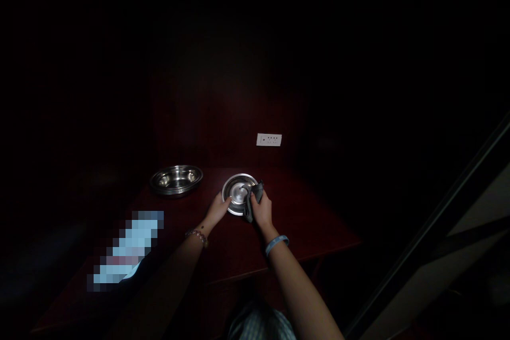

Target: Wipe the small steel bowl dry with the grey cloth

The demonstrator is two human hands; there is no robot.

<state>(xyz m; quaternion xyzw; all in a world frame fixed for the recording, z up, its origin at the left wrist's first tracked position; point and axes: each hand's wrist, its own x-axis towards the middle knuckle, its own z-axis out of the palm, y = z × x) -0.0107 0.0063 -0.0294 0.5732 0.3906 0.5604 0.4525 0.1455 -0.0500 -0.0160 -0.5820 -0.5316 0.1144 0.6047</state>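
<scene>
A shiny round steel bowl (238, 193) is held up over the dark red table, tilted so that its inside faces me. My left hand (217, 209) grips its lower left rim, the thumb lying over the edge. In my right hand (262, 211) is a bunched dark grey cloth (251, 203), pressed against the right side of the bowl. The cloth covers part of the bowl's right rim and inside. Fingers behind the bowl and under the cloth are hidden.
Several nested steel bowls (176, 180) stand at the table's back left. A pixelated bright blue object (126, 249) lies at the left. Behind the table (303, 218), a white socket plate (269, 139) sits on the dark wall. A slanting dark bar (434, 223) is at the right.
</scene>
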